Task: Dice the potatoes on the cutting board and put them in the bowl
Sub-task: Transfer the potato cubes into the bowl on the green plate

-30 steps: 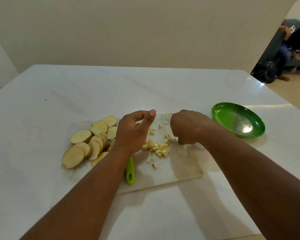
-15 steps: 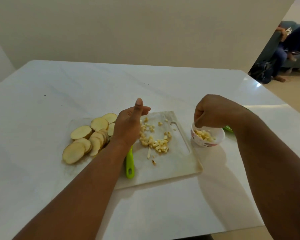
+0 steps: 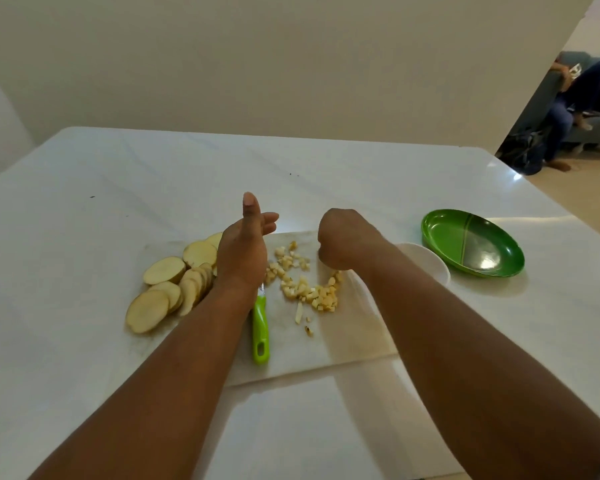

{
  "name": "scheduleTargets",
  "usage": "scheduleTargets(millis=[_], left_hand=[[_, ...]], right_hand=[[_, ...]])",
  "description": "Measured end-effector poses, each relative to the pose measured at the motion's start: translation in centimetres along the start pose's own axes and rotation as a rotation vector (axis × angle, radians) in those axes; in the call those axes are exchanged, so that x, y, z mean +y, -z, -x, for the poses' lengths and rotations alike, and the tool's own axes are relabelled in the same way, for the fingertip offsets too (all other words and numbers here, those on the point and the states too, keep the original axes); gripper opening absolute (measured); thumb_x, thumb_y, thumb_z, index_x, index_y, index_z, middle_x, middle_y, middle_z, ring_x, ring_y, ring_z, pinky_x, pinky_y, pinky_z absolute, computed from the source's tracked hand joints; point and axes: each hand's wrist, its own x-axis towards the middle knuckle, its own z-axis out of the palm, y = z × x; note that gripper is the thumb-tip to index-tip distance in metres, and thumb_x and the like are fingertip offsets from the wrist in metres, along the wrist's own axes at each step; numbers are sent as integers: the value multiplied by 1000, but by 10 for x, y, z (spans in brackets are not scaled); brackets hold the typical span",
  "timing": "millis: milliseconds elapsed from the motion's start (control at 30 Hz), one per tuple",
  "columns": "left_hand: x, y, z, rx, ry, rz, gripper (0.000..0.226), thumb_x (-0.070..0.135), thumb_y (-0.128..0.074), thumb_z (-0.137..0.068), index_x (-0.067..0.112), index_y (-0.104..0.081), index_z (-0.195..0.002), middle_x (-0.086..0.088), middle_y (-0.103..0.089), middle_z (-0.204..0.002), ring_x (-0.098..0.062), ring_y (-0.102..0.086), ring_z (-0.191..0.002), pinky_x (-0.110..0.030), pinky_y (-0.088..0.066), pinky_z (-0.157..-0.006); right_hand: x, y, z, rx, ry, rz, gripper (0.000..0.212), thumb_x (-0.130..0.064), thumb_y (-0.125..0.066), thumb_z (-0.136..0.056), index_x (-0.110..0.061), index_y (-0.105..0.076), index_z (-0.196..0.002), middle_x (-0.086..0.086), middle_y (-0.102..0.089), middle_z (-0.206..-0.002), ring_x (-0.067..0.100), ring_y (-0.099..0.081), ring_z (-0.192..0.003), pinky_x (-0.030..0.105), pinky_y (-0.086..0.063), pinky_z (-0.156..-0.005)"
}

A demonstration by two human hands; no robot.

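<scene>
A pale cutting board [image 3: 347, 344] lies on the white table. Round potato slices [image 3: 163, 289] are stacked on its left part. A heap of small potato dice [image 3: 305, 282] lies in its middle. A green-handled knife [image 3: 260, 334] rests on the board, its blade hidden under my left wrist. My left hand [image 3: 245, 247] stands on edge beside the dice, thumb up, fingers apart, holding nothing. My right hand [image 3: 343, 242] hovers over the right end of the dice, fingers curled down; what is inside them is hidden. A small white bowl [image 3: 430, 261] peeks out behind my right forearm.
A green shallow dish [image 3: 471, 247] sits to the right of the bowl. The table edge runs close on the right. A person sits on a sofa [image 3: 575, 102] in the room beyond the wall.
My right hand has come back left from over the white bowl to the dice on the board. My left hand stayed beside the heap, thumb raised.
</scene>
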Motion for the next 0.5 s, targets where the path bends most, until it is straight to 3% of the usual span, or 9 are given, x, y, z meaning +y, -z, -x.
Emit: scheduleTargets(millis=[67, 100, 167, 233, 400, 500], left_hand=[[0, 2, -4, 4, 47, 48, 76, 83, -20, -93, 35, -77, -99, 11, -76, -105, -15, -68, -103, -43, -54, -90], [1, 3, -6, 3, 68, 72, 76, 82, -20, -94, 34, -78, -99, 10, -77, -106, -13, -68, -106, -45, -53, -95], [2, 5, -8, -6, 100, 107, 77, 83, -20, -93, 34, -78, -97, 9, -77, -106, -12, -66, -108, -49, -52, -101], [3, 6, -9, -11, 117, 134, 78, 87, -21, -88, 35, -79, -95, 10, -77, -106, -14, -65, -112, -53, -49, -105], [5, 8, -10, -3, 108, 205, 77, 87, -21, -87, 37, -79, -92, 11, -78, -105, -16, -64, -116, -52, -44, -111], [6, 10, -11, -38, 110, 237, 80, 89, -20, -82, 37, -79, -98, 11, -77, -110, -17, -62, -122, -48, -42, -112]], right_hand=[[-5, -8, -8, 4, -55, -42, 18, -3, -53, -83, -13, -45, -71, 1, -49, -76, 15, -50, -65, 24, -36, -47], [-9, -10, -10, -2, -64, -62, 13, -4, -53, -83, -12, -50, -72, 1, -53, -78, 16, -53, -67, 25, -40, -49], [-15, -10, -11, -55, -1, -103, 16, -8, -54, -84, -11, -68, -88, 2, -65, -93, 20, -63, -83, 30, -56, -66], [-21, -5, -9, -129, 63, -199, 29, -5, -53, -86, -15, -76, -103, -2, -68, -101, 18, -64, -94, 33, -57, -84], [-25, -6, -18, 28, 33, -361, 24, -10, -56, -88, -18, -74, -102, -4, -67, -103, 16, -62, -98, 29, -52, -80], [-36, -20, -17, -6, 146, -381, 19, -19, -57, -92, -19, -72, -103, -5, -68, -101, 14, -62, -94, 28, -49, -78]])
